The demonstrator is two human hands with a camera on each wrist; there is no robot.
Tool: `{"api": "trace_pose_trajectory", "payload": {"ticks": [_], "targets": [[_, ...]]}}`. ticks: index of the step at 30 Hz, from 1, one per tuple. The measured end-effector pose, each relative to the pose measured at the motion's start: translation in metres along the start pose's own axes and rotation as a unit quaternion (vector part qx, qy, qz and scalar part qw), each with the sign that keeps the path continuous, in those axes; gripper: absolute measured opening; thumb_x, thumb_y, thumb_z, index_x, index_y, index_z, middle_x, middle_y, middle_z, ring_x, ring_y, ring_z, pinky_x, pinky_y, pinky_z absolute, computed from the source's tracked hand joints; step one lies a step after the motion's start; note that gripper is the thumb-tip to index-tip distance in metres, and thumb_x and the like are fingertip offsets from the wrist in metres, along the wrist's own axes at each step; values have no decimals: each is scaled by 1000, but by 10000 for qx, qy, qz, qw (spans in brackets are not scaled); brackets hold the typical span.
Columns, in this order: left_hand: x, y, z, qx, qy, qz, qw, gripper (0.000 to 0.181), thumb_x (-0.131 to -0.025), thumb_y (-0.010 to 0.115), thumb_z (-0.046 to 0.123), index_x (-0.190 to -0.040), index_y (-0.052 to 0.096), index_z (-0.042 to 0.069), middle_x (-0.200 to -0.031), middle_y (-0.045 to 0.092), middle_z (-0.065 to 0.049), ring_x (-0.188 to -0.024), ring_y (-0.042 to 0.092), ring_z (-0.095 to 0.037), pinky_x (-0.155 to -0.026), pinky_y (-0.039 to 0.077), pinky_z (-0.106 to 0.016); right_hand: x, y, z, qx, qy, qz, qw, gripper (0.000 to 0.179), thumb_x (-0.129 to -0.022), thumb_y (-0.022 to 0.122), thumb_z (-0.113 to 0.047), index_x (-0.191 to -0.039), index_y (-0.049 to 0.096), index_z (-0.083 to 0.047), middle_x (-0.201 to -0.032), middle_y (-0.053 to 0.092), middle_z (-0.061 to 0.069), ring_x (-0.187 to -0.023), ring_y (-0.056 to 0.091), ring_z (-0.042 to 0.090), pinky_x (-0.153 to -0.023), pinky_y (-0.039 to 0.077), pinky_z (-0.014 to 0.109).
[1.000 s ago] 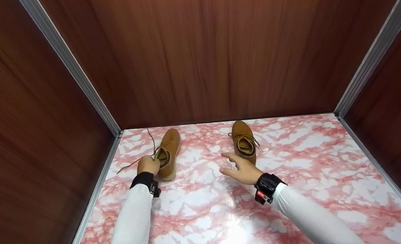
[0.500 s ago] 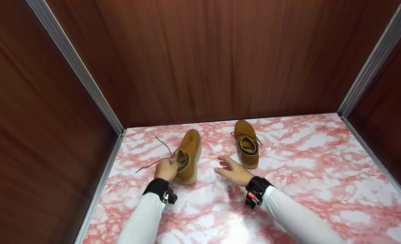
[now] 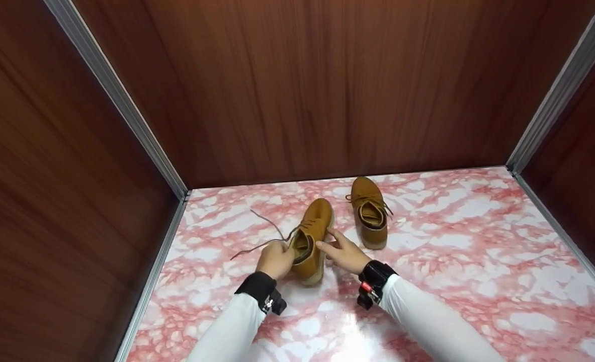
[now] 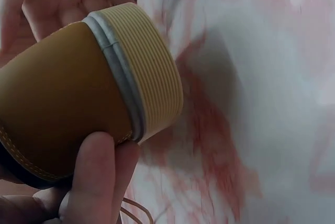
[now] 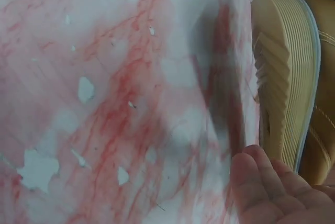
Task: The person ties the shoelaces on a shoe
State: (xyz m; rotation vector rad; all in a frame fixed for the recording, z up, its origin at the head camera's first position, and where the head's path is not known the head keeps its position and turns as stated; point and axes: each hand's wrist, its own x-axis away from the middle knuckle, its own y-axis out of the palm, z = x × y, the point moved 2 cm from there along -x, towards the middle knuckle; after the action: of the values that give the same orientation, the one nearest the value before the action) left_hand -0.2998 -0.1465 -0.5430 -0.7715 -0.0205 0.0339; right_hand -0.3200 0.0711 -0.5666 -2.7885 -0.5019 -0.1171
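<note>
A tan lace-up shoe (image 3: 319, 216) points away with its toe, in the middle of the head view. My left hand (image 3: 276, 260) grips its collar on the left side; in the left wrist view the fingers (image 4: 95, 166) lie along the heel leather. Loose brown laces (image 3: 257, 247) trail out to the left. My right hand (image 3: 346, 252) is at the shoe's right side, thumb near the collar and fingers extended along the sole (image 5: 285, 77). That sole's tread faces the marbled surface, its shadow falling beside it. A matching shoe (image 3: 374, 235) with tied laces stands to the right.
Beneath everything is a pink-and-white marbled surface (image 3: 443, 241). A dark wood-grain panel (image 3: 297, 90) closes off the back, with more panels at both sides. Grey metal strips (image 3: 136, 113) run along the corners.
My left hand has carried the untied shoe rightward, its laces dragging along. My right hand has shifted slightly left and met the shoe's side. The other shoe stays in place.
</note>
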Motion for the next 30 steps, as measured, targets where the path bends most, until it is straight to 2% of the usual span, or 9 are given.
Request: {"api": "trace_pose_trajectory", "payload": {"ticks": [5,12,19,24,30], "targets": [[7,12,10,-46,63,-168,9998,20,-93,58,21,-80,66,9,-78,64,-5,-71,58,-19,-65,47,-32,3,-2,3,-126,156,128,9997,85,-102,63,-48,-164,24,-4,-140,61,33,-105,74,32,-92,61,51],[17,28,20,-124,275,-364,9989,18,-93,59,21,-81,63,9,-75,61,-4,-69,56,-19,-63,46,-32,7,-6,8,-229,347,493,9979,79,-99,70,-39,-159,34,-4,-124,70,27,-87,72,23,-82,63,47],[20,40,22,-49,388,-497,9980,22,-93,65,30,-80,62,12,-74,59,-1,-69,55,-16,-62,45,-30,17,-17,12,-68,327,665,9972,74,-96,71,-29,-155,38,1,-119,72,26,-93,73,24,-84,62,45],[20,47,21,114,528,-583,9968,22,-94,69,32,-85,68,12,-77,64,1,-70,56,-13,-65,47,-28,27,-26,17,-83,346,665,9972,73,-94,70,-24,-155,38,0,-116,73,25,-88,71,21,-81,62,47],[21,51,20,274,593,-690,9955,19,-92,72,30,-93,73,11,-86,74,-3,-77,64,-14,-73,55,-32,41,-30,26,-183,462,459,9977,73,-95,69,-23,-157,35,-4,-117,71,27,-74,69,19,-71,61,40]]}}
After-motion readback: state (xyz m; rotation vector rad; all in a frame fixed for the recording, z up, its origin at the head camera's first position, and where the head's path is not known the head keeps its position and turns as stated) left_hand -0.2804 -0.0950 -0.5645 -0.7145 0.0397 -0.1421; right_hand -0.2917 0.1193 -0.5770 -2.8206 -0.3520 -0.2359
